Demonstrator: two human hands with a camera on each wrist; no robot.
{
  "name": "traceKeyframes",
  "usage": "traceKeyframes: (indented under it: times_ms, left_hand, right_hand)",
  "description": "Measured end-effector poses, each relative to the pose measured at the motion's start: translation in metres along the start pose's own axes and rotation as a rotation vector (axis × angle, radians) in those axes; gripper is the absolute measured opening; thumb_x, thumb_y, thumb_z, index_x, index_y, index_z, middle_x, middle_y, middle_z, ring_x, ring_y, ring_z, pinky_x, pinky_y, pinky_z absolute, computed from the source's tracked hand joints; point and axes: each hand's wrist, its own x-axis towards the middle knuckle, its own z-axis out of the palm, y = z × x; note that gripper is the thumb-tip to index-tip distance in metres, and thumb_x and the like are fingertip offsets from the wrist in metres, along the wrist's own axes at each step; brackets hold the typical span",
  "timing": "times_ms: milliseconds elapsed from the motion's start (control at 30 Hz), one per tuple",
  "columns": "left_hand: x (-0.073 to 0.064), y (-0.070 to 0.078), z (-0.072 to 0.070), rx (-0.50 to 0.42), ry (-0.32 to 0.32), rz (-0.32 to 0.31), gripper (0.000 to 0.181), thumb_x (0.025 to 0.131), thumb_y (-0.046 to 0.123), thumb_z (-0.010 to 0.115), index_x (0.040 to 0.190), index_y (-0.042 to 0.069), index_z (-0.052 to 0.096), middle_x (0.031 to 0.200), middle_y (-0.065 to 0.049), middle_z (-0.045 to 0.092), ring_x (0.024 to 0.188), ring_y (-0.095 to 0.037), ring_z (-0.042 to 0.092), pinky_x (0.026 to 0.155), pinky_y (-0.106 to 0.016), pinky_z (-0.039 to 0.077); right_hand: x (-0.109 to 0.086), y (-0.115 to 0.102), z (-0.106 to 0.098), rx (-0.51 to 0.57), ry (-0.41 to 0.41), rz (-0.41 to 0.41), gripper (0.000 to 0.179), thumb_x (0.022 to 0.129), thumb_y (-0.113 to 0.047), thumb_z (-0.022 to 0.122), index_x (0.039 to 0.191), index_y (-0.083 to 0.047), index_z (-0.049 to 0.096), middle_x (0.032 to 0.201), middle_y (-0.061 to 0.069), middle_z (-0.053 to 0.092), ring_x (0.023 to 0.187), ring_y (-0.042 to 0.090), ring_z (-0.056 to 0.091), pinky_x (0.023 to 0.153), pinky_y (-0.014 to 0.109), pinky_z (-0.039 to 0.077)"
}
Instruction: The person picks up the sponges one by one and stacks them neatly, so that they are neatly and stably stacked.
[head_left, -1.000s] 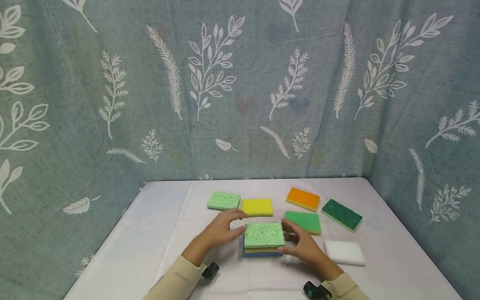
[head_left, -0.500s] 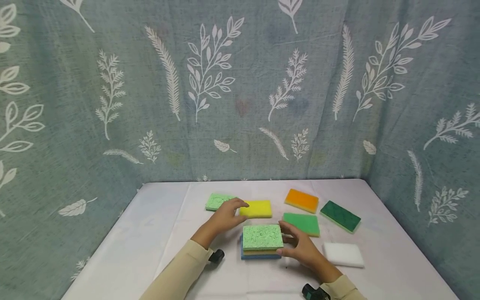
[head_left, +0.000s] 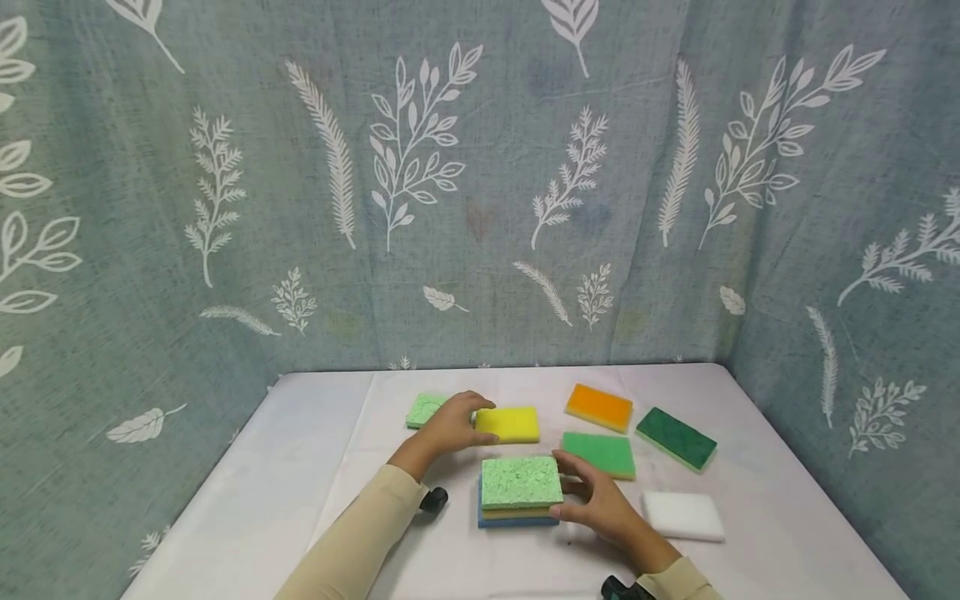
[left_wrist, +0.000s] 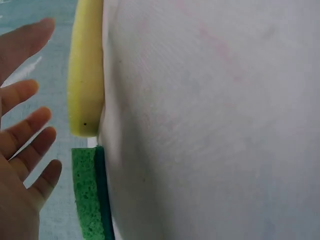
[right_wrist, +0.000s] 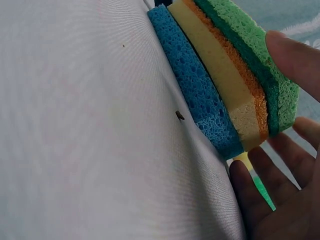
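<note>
A stack of sponges stands near the middle of the table: a light green sponge with a dark green underside on top, a cream-and-orange sponge beneath it, and a blue sponge at the bottom. My right hand rests at the stack's right end, thumb by the front corner and loosely bent fingers by the far corner. Farther back, my left hand reaches over to a yellow sponge. Its spread fingers stand around the sponge's left end, apart from it in the left wrist view.
Another light green sponge lies partly behind my left hand. To the right lie an orange sponge, a mid-green sponge, a dark green sponge and a white sponge. Patterned cloth hangs around the table.
My left hand has left the stack's left side and moved back to the yellow sponge. The right hand stays by the stack. The view has tilted slightly.
</note>
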Motion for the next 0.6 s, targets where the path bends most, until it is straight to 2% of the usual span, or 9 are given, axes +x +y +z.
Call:
traceKeyframes:
  times_ms: [133,367,600]
  left_hand:
    - [0.0045,-0.0045,0.0042,0.035,-0.019,-0.004,0.069,0.074,0.055,0.079,0.129,0.017,0.063,0.127,0.000,0.056,0.120,-0.022,0.050,0.101,-0.042,0.042]
    - [0.0068,-0.0088,0.0060,0.022,-0.042,-0.052,0.074,0.072,0.054,0.081,0.133,0.018,0.060,0.129,-0.001,0.055,0.121,-0.022,0.050,0.102,-0.042,0.041]
    - [0.0093,-0.0093,0.0068,0.049,-0.087,-0.070,0.081,0.070,0.058,0.080,0.138,0.020,0.056,0.136,-0.004,0.053,0.127,-0.026,0.045,0.106,-0.046,0.035]
  right_hand:
    - [-0.0004,-0.0011,0.0002,0.012,-0.002,-0.001,0.083,0.079,-0.014,0.082,0.148,-0.002,0.037,0.135,0.019,0.051,0.115,0.032,0.056,0.095,0.035,0.047]
    - [-0.0002,-0.0005,0.0010,0.021,-0.025,-0.008,0.081,0.081,-0.013,0.080,0.148,-0.001,0.036,0.136,0.019,0.050,0.115,0.033,0.056,0.095,0.034,0.048]
    - [0.0009,0.0000,0.0004,0.007,-0.021,-0.013,0.081,0.080,-0.013,0.081,0.148,-0.001,0.036,0.134,0.018,0.052,0.115,0.032,0.056,0.095,0.034,0.048]
